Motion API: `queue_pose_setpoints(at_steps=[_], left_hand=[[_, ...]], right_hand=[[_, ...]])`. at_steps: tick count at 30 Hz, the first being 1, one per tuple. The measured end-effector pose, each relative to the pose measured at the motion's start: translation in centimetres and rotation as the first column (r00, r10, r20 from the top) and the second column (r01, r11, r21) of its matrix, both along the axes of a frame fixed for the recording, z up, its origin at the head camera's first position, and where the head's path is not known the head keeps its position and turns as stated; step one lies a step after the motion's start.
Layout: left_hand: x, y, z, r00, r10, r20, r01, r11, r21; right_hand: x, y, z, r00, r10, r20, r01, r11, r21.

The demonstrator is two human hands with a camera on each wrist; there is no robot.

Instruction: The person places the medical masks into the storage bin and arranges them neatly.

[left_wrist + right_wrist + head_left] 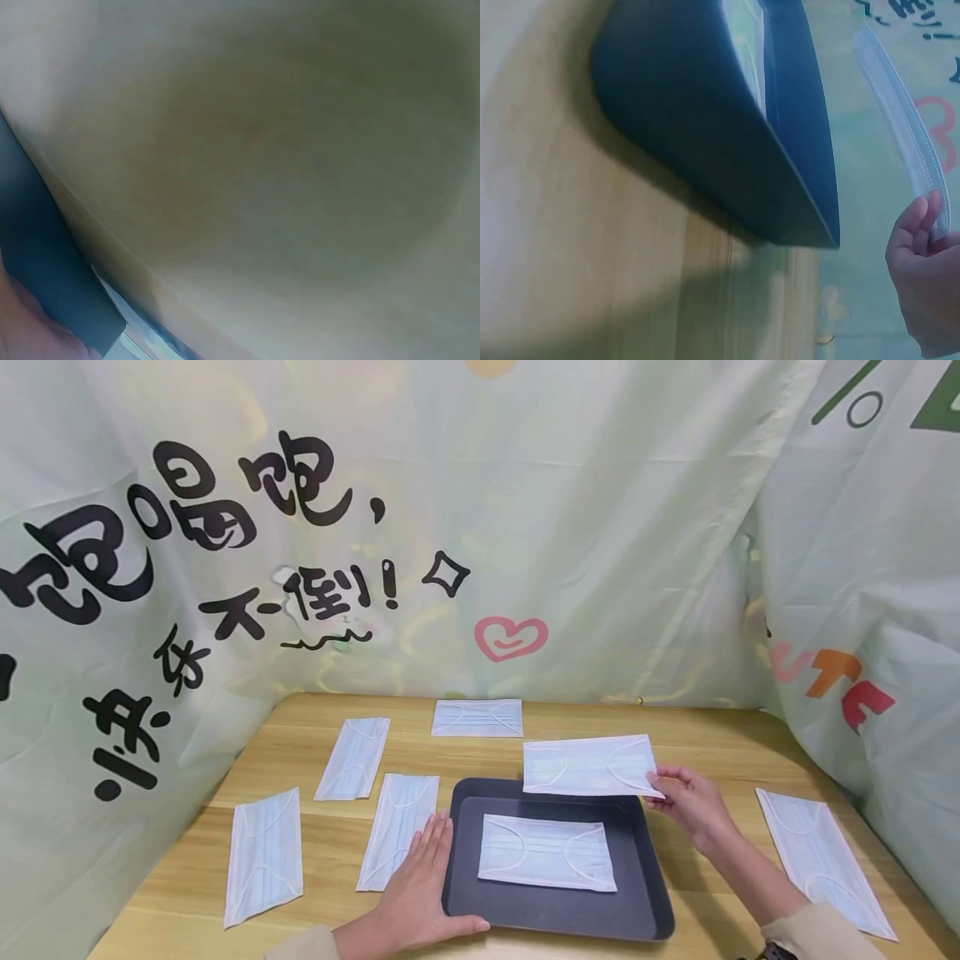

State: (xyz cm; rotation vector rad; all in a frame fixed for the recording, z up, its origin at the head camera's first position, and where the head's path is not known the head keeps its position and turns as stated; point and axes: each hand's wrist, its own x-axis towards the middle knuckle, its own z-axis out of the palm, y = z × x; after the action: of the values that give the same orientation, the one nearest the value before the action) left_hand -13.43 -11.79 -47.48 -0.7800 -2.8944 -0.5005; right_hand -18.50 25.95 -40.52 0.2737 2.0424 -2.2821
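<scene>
My right hand (690, 806) pinches a light-blue face mask (588, 766) by its right end, over the back edge of the dark grey tray (555, 920). Seen from the right wrist, thumb and fingers of the right hand (930, 262) grip the end of the mask (904, 112), which is raised beside the tray (697, 127). A second face mask (547, 853) lies flat inside the tray, ear loops on top. Along the tray's left side my left hand (420, 893) rests with straight fingers, its thumb at the front left corner. Mostly blurred surface fills the left wrist view.
More face masks lie spread on the wooden table (315, 910): one at the back (477, 720), several to the left, including a far-left mask (262, 860), and a right-hand mask (825, 860) near the right forearm. A printed cloth (600, 543) hangs behind and beside the table.
</scene>
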Motion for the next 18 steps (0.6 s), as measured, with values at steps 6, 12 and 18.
queue_pose_setpoints(at_steps=[6, 12, 18], left_hand=[[0.1, 0.0, 0.0, 1.000, 0.002, 0.001, -0.002, 1.000, -0.015], [0.1, 0.0, 0.1, 1.000, 0.003, -0.014, -0.004, 1.000, -0.021], [0.0, 0.0, 0.2, 1.000, 0.003, -0.028, -0.003, 1.000, -0.025]], right_hand=[[1.0, -1.0, 0.1, 1.000, 0.000, 0.010, 0.000, 0.999, 0.045], [2.0, -1.6, -0.3, 0.999, -0.007, 0.040, 0.004, 0.997, 0.083], [2.8, -2.0, -0.6, 0.998, -0.014, 0.061, 0.010, 0.997, 0.072]])
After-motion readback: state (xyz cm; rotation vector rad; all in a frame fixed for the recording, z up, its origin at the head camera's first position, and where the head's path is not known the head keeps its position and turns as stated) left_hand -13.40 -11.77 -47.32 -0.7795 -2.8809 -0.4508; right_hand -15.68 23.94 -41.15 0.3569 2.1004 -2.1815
